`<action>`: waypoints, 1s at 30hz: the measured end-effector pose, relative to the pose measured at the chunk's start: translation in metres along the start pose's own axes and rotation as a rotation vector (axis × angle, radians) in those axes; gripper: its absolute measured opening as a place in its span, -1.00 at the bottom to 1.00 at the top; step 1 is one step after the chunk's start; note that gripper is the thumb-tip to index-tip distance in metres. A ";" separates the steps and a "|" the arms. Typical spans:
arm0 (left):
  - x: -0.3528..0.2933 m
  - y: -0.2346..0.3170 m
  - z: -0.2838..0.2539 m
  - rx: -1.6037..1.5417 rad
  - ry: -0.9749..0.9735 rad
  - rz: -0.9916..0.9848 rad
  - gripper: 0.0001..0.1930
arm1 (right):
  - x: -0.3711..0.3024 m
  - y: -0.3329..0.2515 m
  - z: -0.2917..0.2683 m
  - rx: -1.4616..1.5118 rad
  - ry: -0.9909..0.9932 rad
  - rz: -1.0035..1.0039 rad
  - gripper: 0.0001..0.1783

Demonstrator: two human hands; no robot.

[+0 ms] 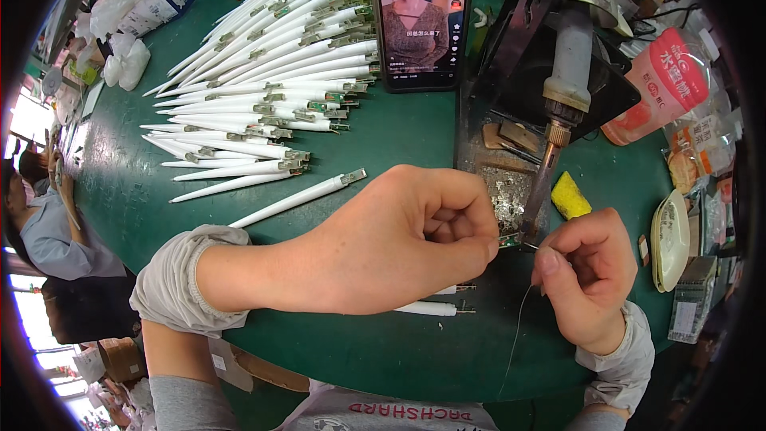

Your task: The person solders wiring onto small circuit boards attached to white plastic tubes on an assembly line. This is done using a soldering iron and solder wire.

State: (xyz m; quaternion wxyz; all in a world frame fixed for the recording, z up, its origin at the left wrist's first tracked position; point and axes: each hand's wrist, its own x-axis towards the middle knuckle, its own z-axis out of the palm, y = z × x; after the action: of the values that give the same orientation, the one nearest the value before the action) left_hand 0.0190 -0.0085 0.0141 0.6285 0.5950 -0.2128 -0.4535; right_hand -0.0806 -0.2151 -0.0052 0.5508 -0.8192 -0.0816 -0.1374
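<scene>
My left hand is closed, thumb and forefinger pinching a small green circuit board; what lies behind it is hidden by the palm. The board's end is at the tip of a soldering iron, which stands tilted with its tip down. My right hand pinches a thin solder wire close to that tip, and the wire's tail hangs toward the table edge. A white pen-shaped piece with a small board at its end lies beyond my left wrist. Two more white pieces show partly below that hand.
Many white pen-shaped pieces lie fanned on the green table. A phone stands behind my left hand. Near the iron are a yellow sponge, a pink-labelled bottle and a pale dish. Another person sits at far left.
</scene>
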 end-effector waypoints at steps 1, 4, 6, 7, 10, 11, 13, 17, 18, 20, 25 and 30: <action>0.000 0.000 0.000 -0.004 -0.004 -0.016 -0.95 | 0.000 0.000 0.000 0.020 -0.009 0.025 -0.82; 0.000 -0.001 0.000 -0.003 -0.014 -0.011 -0.95 | 0.000 0.002 0.001 0.072 -0.024 0.071 -0.83; 0.000 -0.003 0.000 -0.006 -0.012 -0.012 -0.95 | 0.000 0.003 0.001 0.107 -0.032 0.090 -0.84; 0.000 -0.004 0.000 -0.007 -0.009 -0.013 -0.94 | 0.000 0.005 0.001 0.115 -0.064 0.084 -0.84; -0.001 -0.004 0.000 -0.001 -0.010 -0.033 -0.95 | 0.002 0.005 0.000 0.174 -0.119 0.110 -0.84; -0.001 -0.003 0.000 -0.001 -0.010 -0.033 -0.95 | 0.002 0.005 0.000 0.225 -0.142 0.142 -0.84; -0.001 -0.003 0.000 0.024 -0.010 -0.049 -0.95 | 0.002 0.006 0.000 0.238 -0.149 0.156 -0.84; -0.002 -0.003 0.001 0.041 -0.003 -0.059 -0.95 | 0.003 0.008 0.000 0.228 -0.165 0.155 -0.84; -0.002 -0.003 0.002 0.050 0.009 -0.063 -0.95 | 0.003 0.009 0.000 0.229 -0.165 0.155 -0.84; -0.002 -0.004 0.002 0.058 0.022 -0.066 -0.96 | 0.003 0.009 0.001 0.227 -0.163 0.154 -0.84; -0.006 -0.015 0.002 0.425 0.065 0.153 -0.92 | 0.002 0.010 0.001 0.194 -0.181 0.165 -0.85; -0.010 -0.044 0.004 1.029 0.171 0.558 -0.88 | -0.003 0.010 0.001 0.177 -0.183 0.187 -0.85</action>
State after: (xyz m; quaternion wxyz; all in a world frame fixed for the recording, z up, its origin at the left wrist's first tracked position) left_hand -0.0035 0.0028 -0.0232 0.3697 0.7793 -0.5024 -0.0601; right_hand -0.0804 -0.2178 -0.0156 0.6214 -0.7807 -0.0664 -0.0026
